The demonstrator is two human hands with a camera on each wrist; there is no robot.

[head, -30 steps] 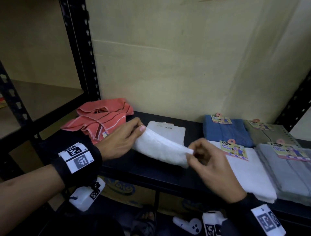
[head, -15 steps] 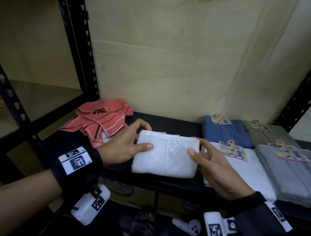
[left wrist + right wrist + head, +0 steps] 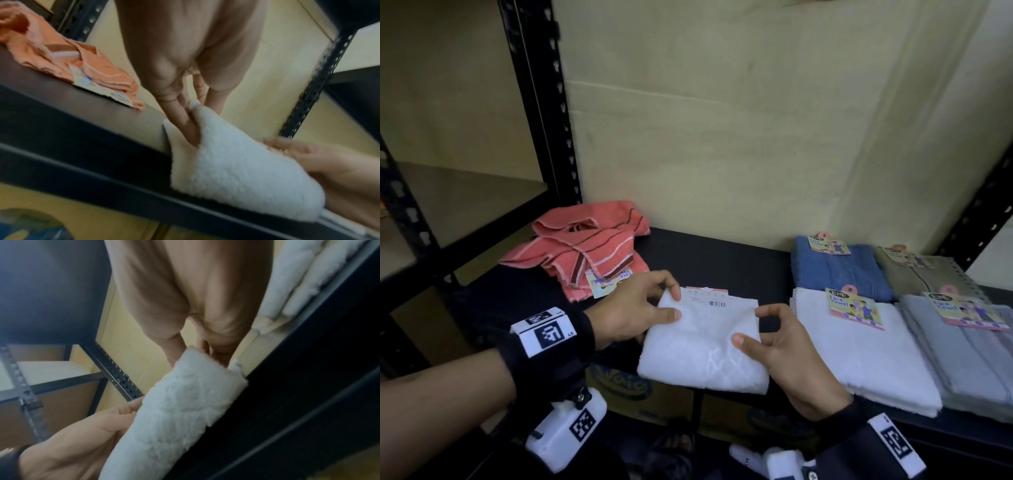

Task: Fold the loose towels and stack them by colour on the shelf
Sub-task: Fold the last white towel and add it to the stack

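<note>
A folded white towel [image 3: 702, 346] lies on the black shelf [image 3: 722, 260], overhanging its front edge, with a barcode label at its far edge. My left hand [image 3: 671, 298] pinches its far left corner, thumb on top. My right hand [image 3: 755, 325] pinches its right edge, thumb on top and index finger curled above. The left wrist view shows my fingers [image 3: 189, 126] tucked into the white towel [image 3: 236, 170]. In the right wrist view the same towel [image 3: 174, 418] hangs over the shelf lip. Loose salmon striped towels [image 3: 585, 253] lie crumpled at the back left.
Folded stacks sit on the right: white [image 3: 859, 353], blue [image 3: 839, 270], grey [image 3: 962, 356] and olive [image 3: 924, 274], each with a card label. Black perforated uprights [image 3: 544, 102] frame the shelf. Bare shelf shows between the salmon towels and the blue stack.
The white towel, held up mid-fold a second ago, now lies flat at the shelf's front edge with its barcode label showing. Both hands have shifted to its far corners.
</note>
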